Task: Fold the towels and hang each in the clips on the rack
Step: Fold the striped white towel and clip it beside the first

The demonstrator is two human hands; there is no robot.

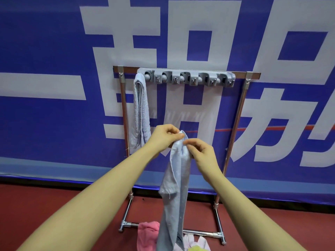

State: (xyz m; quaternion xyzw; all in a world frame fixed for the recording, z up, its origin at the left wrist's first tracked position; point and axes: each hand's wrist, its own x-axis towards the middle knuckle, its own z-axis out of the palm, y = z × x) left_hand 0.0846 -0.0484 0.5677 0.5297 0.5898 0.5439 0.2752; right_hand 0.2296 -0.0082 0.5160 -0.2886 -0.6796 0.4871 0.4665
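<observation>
A light blue towel (174,192) hangs long and narrow in front of me. My left hand (164,136) pinches its top corner. Just to the right, my right hand (201,151) pinches the top edge beside it. Behind stands a chrome rack (235,122) with a grey clip strip (188,77) along its top bar. One folded pale blue towel (141,109) hangs from the leftmost clip. The other clips hold nothing.
A pink towel (146,234) and other pale and yellow cloths (196,245) lie on the red floor at the rack's base. A blue banner with large white characters (54,105) fills the wall behind the rack.
</observation>
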